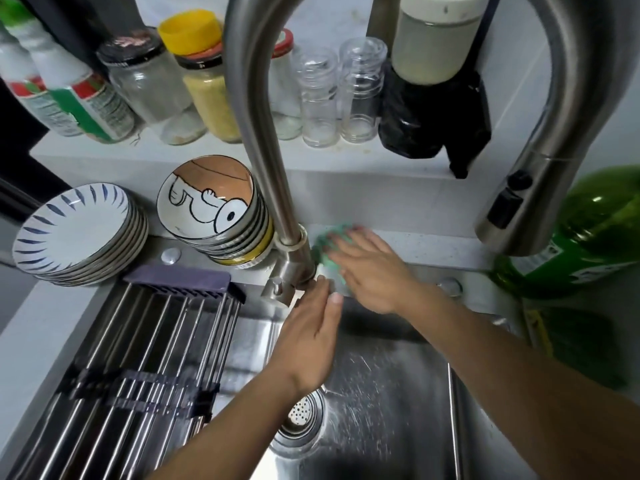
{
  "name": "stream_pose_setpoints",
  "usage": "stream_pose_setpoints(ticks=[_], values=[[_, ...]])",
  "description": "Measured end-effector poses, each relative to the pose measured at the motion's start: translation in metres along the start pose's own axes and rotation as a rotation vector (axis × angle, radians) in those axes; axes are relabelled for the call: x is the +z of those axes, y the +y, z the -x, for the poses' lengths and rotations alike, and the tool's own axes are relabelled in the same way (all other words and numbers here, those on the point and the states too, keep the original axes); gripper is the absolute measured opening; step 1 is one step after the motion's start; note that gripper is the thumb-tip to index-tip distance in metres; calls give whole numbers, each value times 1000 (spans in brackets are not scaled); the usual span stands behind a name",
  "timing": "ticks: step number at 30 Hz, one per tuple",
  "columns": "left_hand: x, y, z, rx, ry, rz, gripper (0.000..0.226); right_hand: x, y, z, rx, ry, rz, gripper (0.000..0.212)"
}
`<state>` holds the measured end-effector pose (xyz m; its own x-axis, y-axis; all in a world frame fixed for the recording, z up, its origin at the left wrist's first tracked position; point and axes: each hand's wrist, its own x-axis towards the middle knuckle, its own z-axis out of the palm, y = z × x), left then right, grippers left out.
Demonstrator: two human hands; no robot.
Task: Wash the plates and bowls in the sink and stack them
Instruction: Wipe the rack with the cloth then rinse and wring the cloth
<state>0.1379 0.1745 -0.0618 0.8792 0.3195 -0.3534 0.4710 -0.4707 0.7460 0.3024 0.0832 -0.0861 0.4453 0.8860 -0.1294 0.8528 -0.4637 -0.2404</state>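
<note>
A stack of white plates (74,233) with blue stripes rests on the counter at the left. Beside it stands a stack of bowls (211,206), the top one tilted and showing a cartoon drawing. My right hand (372,271) lies flat on a green sponge (329,247) on the ledge behind the sink (398,393). My left hand (311,341) reaches to the faucet base (294,271), fingers extended by the lever, holding nothing. No dishes show in the basin, which is wet with splashes around the drain (304,414).
A roll-up metal drying rack (138,358) covers the sink's left half. The tall faucet arch (256,116) and its spray head (512,209) hang over the basin. Jars and bottles (194,84) line the back shelf. A green bottle (588,237) lies at the right.
</note>
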Motion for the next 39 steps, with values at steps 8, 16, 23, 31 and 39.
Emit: stream_pose_setpoints(ticks=[8, 16, 23, 31, 39], values=[[10, 7, -12, 110, 8, -243, 83, 1, 22, 10, 8, 40, 21, 54], [26, -3, -46, 132, -34, -288, 87, 4, 56, 70, 379, 79, 16, 64], [26, -1, -57, 102, -65, -214, 77, 18, 52, 80, 294, 235, -92, 43], [13, 27, -34, 52, -5, 42, 64, 25, 14, 116, 484, 510, -353, 34], [5, 62, 95, -170, -221, 998, 46, -31, -126, 159, 756, 571, -1762, 19]])
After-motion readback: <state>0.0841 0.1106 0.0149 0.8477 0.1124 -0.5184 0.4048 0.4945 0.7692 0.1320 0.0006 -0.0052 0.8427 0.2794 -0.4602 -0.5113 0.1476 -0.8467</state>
